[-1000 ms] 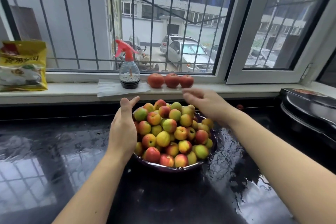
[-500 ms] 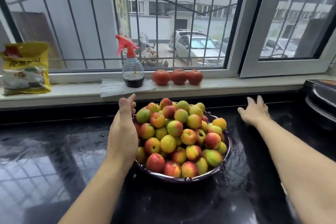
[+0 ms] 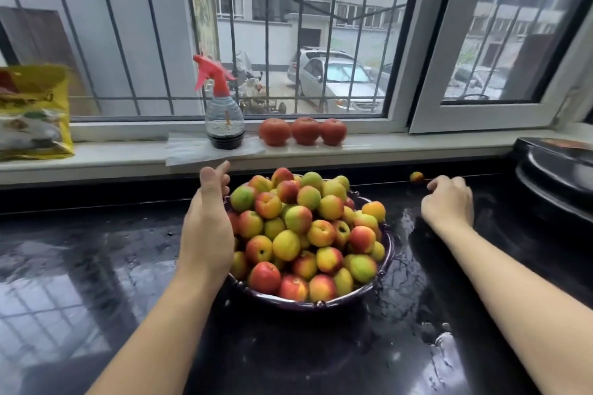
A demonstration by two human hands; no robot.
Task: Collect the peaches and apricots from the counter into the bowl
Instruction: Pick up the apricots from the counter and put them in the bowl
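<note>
A dark purple bowl (image 3: 321, 301) stands mid-counter, heaped with several red, yellow and green peaches and apricots (image 3: 305, 228). My left hand (image 3: 207, 228) rests against the bowl's left side with the thumb pointing up; its fingers are mostly hidden behind the rim. One small loose apricot (image 3: 416, 177) lies at the back of the black counter (image 3: 96, 266), right of the bowl. My right hand (image 3: 449, 202) hovers just right of that apricot, fingers loosely bent and holding nothing, the nearest fingertip a little short of the fruit.
On the window sill stand a spray bottle (image 3: 223, 119) with a red trigger, three red tomatoes (image 3: 305, 131) and a yellow bag (image 3: 32, 112) at far left. A black appliance (image 3: 558, 170) sits at the right edge. The counter is wet.
My right hand left the top of the fruit pile and swung right and back to the loose apricot. My left hand stayed at the bowl's side.
</note>
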